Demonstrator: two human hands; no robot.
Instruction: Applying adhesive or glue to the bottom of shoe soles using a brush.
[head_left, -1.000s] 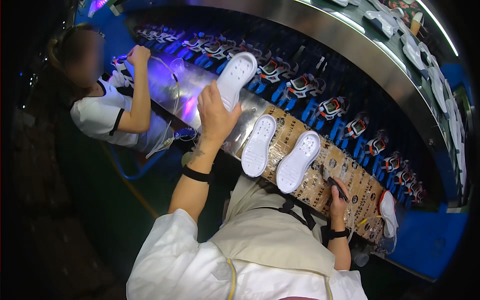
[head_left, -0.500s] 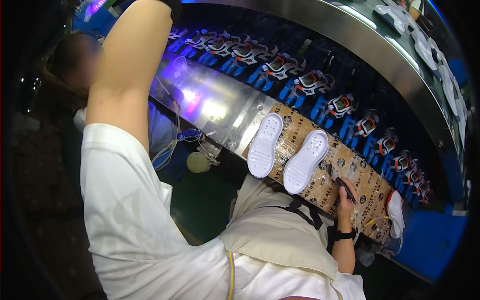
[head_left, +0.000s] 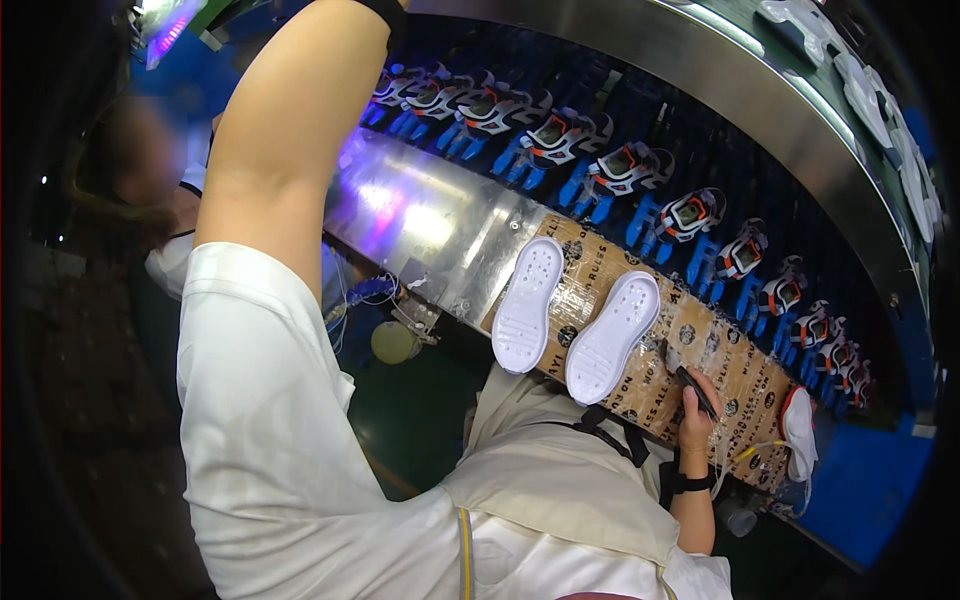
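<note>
1. Right hand [head_left: 697,415] closed around a slim dark-handled tool [head_left: 701,393], over the cardboard cover [head_left: 745,395] of the desk [head_left: 425,215]. Tip points toward the far edge; contact with the cardboard: cannot tell.
2. Left arm [head_left: 270,150] raised, running out past the top of view. Left hand hidden; grip cannot be told.
3. Left white sole [head_left: 527,305] and right white sole [head_left: 613,337] lie apart, side by side, lower ends at the desk's near edge. Hollow side up, probably so the inner faces sit within easy reach.
4. Soles: smooth-looking, rimmed, waisted, pitted, with ridges across the lower part. Cover: brown, printed, shiny as if taped, perhaps guarding the metal beneath.
5. Beyond the far edge: shoe uppers [head_left: 690,215], white with orange trim, in a curved row.
</note>
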